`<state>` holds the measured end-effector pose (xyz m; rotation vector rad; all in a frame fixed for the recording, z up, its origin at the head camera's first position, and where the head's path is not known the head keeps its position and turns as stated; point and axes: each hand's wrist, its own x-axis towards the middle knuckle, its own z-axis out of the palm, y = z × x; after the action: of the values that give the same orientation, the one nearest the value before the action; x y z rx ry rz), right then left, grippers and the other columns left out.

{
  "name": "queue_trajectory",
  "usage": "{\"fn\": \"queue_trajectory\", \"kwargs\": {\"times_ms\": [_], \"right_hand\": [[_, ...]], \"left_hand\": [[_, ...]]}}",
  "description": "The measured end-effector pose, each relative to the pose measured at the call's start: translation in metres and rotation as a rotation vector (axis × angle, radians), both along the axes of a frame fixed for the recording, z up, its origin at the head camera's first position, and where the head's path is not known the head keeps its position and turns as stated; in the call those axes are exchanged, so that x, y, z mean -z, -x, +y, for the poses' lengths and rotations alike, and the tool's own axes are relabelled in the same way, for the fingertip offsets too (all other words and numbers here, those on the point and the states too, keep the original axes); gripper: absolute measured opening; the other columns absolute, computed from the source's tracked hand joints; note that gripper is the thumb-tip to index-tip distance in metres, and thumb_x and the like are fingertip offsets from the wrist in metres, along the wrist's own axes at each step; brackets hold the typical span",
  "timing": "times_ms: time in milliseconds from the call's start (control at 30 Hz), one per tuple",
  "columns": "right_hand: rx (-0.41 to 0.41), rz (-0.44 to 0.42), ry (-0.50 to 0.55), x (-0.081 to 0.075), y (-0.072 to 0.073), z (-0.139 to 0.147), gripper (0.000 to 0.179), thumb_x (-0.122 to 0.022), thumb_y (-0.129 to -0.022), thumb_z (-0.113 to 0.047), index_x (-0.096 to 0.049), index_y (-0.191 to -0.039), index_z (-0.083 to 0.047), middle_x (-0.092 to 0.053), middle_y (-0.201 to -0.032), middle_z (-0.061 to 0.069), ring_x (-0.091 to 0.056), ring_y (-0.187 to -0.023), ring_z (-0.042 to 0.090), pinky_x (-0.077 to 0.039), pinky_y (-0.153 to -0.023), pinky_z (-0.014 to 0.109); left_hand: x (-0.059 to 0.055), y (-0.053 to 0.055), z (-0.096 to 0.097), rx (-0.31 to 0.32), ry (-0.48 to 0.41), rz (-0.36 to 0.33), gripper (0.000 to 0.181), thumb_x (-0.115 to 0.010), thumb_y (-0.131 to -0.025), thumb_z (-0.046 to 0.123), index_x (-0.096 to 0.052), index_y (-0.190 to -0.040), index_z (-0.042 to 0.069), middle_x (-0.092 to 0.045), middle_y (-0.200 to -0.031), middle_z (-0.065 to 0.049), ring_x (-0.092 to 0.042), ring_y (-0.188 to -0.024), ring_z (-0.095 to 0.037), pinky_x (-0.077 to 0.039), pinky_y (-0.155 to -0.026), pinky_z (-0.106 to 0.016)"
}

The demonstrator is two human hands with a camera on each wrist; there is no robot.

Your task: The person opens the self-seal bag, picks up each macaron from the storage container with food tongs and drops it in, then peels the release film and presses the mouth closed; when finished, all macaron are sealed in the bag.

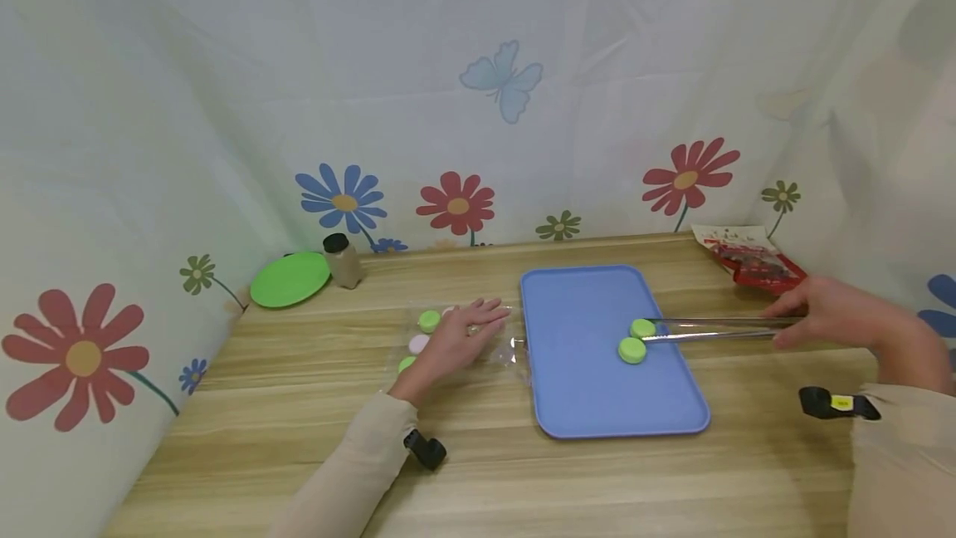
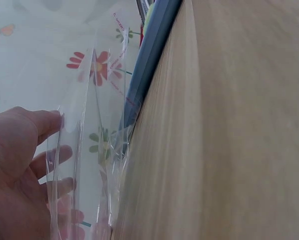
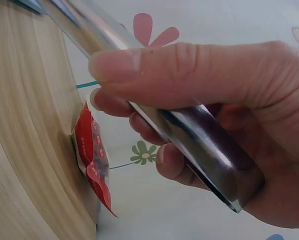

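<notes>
My right hand [image 1: 851, 318] grips metal tongs [image 3: 209, 155] by the handle end, thumb on one side and fingers on the other. The tongs reach left over the blue tray [image 1: 590, 388], their tips at a green macaron [image 1: 642, 329]. Just in front of it, a second green macaron [image 1: 631, 350] sits on the tray. Left of the tray, my left hand [image 1: 456, 347] rests with straightened fingers over a clear plastic package [image 2: 84, 150]. Inside the package are several macarons, among them a green one [image 1: 429, 321] and a pale pink one [image 1: 419, 344], partly covered by the hand.
A green plate [image 1: 290, 279] and a black-capped jar [image 1: 343, 262] stand at the back left of the wooden table [image 1: 478, 480]. A red and white bag [image 1: 750, 260] lies at the back right, behind my right hand. A flowered curtain closes off the back.
</notes>
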<state>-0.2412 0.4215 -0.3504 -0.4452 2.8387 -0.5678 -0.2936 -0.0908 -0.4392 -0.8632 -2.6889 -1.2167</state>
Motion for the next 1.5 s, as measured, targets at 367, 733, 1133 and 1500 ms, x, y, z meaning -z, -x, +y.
{"fn": "queue_trajectory", "kwargs": {"times_ms": [367,733,1133,1500], "right_hand": [[0.01,0.052,0.009,-0.003,-0.004,-0.009,0.043,-0.085,-0.08,-0.023,-0.074,-0.111,0.004,-0.071,-0.107,0.014,-0.064,-0.092,0.025,-0.054,-0.072,0.036],[-0.143,0.213,0.122,-0.013,-0.004,-0.057,0.037,-0.086,-0.079,-0.025,-0.078,-0.11,-0.005,-0.072,-0.094,-0.007,-0.056,-0.077,0.008,-0.049,-0.061,0.024],[-0.284,0.136,0.184,0.011,0.017,-0.14,0.035,-0.082,-0.084,-0.018,-0.075,-0.111,0.003,-0.072,-0.096,0.004,-0.059,-0.078,0.014,-0.053,-0.067,0.029],[-0.356,0.206,0.184,0.021,0.032,-0.187,0.032,-0.081,-0.085,-0.014,-0.075,-0.113,0.001,-0.072,-0.094,0.001,-0.056,-0.076,0.011,-0.049,-0.065,0.028]], "left_hand": [[0.001,-0.001,-0.001,-0.006,0.006,-0.007,0.035,-0.058,-0.103,0.031,-0.068,-0.132,0.015,-0.054,-0.145,-0.008,-0.035,-0.144,-0.032,-0.013,-0.116,-0.064],[0.0,-0.002,-0.001,-0.005,-0.006,0.002,0.034,-0.059,-0.103,0.03,-0.068,-0.132,0.015,-0.054,-0.145,-0.01,-0.035,-0.144,-0.033,-0.014,-0.116,-0.064],[0.0,-0.002,0.001,-0.008,0.013,0.006,0.035,-0.057,-0.103,0.031,-0.067,-0.133,0.015,-0.055,-0.144,-0.005,-0.035,-0.144,-0.03,-0.014,-0.117,-0.062],[-0.002,-0.002,0.001,-0.014,0.024,-0.001,0.036,-0.057,-0.104,0.031,-0.067,-0.133,0.014,-0.053,-0.146,-0.005,-0.035,-0.144,-0.028,-0.014,-0.118,-0.06]]}}
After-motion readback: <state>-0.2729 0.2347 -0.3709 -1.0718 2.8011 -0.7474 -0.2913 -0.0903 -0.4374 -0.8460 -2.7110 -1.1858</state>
